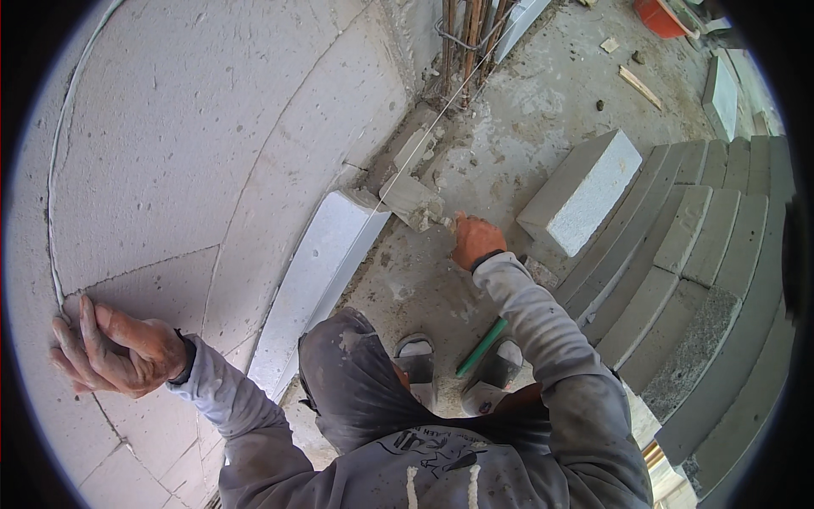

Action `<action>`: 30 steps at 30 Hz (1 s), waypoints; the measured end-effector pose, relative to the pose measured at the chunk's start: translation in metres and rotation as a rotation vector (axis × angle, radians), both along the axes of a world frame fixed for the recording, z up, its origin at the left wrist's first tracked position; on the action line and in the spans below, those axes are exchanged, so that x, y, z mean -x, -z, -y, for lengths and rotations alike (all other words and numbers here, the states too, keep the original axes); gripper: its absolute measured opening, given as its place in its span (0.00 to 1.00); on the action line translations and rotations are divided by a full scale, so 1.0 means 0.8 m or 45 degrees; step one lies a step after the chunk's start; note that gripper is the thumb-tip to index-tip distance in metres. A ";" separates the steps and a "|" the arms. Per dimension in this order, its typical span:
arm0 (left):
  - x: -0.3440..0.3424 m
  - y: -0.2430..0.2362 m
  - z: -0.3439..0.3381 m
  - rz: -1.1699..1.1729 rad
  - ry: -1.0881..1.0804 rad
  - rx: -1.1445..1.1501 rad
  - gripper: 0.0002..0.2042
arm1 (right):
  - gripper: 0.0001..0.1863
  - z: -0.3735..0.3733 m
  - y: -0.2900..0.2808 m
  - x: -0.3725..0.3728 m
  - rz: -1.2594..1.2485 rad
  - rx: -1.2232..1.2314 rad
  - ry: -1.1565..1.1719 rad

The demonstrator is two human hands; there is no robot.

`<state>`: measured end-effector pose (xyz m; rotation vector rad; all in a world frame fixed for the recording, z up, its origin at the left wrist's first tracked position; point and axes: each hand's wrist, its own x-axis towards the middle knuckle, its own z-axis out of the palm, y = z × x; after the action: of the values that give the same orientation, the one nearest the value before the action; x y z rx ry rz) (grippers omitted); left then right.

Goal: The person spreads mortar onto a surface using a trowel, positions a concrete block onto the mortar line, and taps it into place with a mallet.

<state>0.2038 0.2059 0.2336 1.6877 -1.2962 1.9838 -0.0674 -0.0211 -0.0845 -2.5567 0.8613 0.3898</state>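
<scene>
Orange tub (pixel 657 19), contents unclear, trowel (pixel 413 202) in right hand (pixel 477 241)

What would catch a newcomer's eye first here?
Probably the right hand near the middle, gripping a mortar-smeared trowel. Left of that, a long pale block lies beside the tall block wall. Stacked grey blocks crowd the right side, bent by the fisheye view.

Trowel (pixel 410 202) between the wall (pixel 178 161) on the left and stacked blocks (pixel 671 321) on the right.
</scene>
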 end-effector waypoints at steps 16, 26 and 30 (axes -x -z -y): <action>0.001 0.000 -0.003 -0.094 0.053 -0.023 0.07 | 0.10 -0.079 0.041 -0.034 0.704 -1.712 1.588; -0.002 0.003 -0.007 0.006 -0.020 -0.006 0.08 | 0.10 -0.197 0.090 -0.001 0.495 -1.012 1.041; -0.005 -0.001 -0.018 0.020 -0.022 -0.034 0.10 | 0.08 -0.169 0.027 0.008 0.591 -1.477 1.465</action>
<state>0.2082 0.2201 0.2343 1.7049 -1.3238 2.0018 -0.0740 0.1139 -0.1060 -0.8152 1.2206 -0.0928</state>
